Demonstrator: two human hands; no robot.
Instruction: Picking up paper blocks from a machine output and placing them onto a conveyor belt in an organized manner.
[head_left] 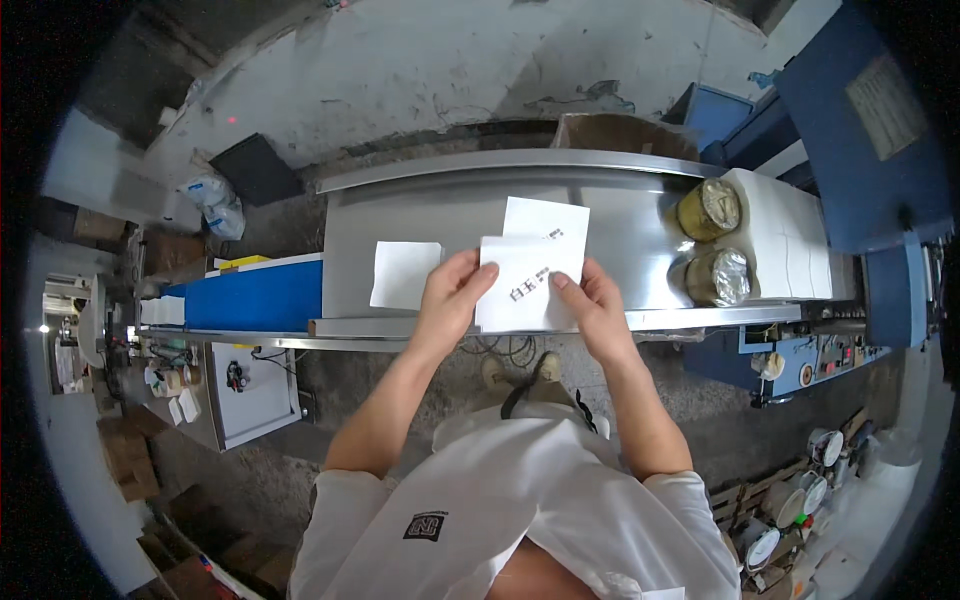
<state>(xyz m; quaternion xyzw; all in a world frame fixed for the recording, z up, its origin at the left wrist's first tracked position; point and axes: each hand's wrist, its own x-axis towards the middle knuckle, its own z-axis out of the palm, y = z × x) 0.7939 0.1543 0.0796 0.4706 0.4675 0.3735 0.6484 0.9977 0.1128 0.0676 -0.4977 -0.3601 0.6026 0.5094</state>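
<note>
Between both hands I hold a white printed paper bag or sheet (508, 310) with dark characters, above the near edge of a steel table (640, 215). My left hand (457, 293) pinches its left side, thumb on top. My right hand (594, 303) grips the right side, its thumb pressed on the printed face. Just beyond lies another white printed piece (545, 215), partly covered by the held one. To the left of my left hand, a blank white stack or sheet (402, 273) rests on the table.
Two foil-topped cans (708, 210) stand at the table's right end beside a big white stack (785, 235). Blue machinery (870, 120) is on the right. A blue panel (255, 297) adjoins the left end. Behind the table is a cardboard box (625, 135).
</note>
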